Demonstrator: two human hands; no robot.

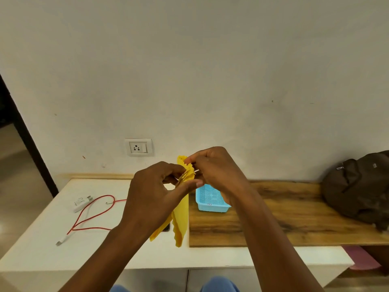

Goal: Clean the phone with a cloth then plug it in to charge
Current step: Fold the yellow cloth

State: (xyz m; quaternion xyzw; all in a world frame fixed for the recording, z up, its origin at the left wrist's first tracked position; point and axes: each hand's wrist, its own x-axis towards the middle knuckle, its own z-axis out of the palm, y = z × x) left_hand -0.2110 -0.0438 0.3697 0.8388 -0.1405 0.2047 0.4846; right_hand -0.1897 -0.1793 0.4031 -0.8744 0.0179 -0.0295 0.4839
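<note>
Pinching at its upper edge, a yellow cloth is held up above the desk by both hands. The left hand is closed on the cloth: its fingers are curled over the gathered top, and the thumb is stretched along the front of the fabric. The right hand is likewise closed, its fingertips nipping the zigzag-cut top corner just beside the left hand's grip, so that the two hands nearly touch. Between them the fabric is bunched, and something thin and pale is seen at the pinch; what it is cannot be told. From the grip the cloth hangs down in long folds, its lower end reaching toward the near part of the desk.

A small dark edge, possibly the phone, is glimpsed behind the hanging cloth, below the left wrist, lying on the white desk; most of it is hidden, so this cannot be confirmed.

To the left of the hands, well apart from them, a red cable is looped on the desk, with a white plug at its near end and a white charger lying at the far side of the loop. A wall socket is set above the desk, behind and left of the hands. Just right of the cloth, a blue basket stands on a wooden board. A dark backpack rests at the far right.
</note>
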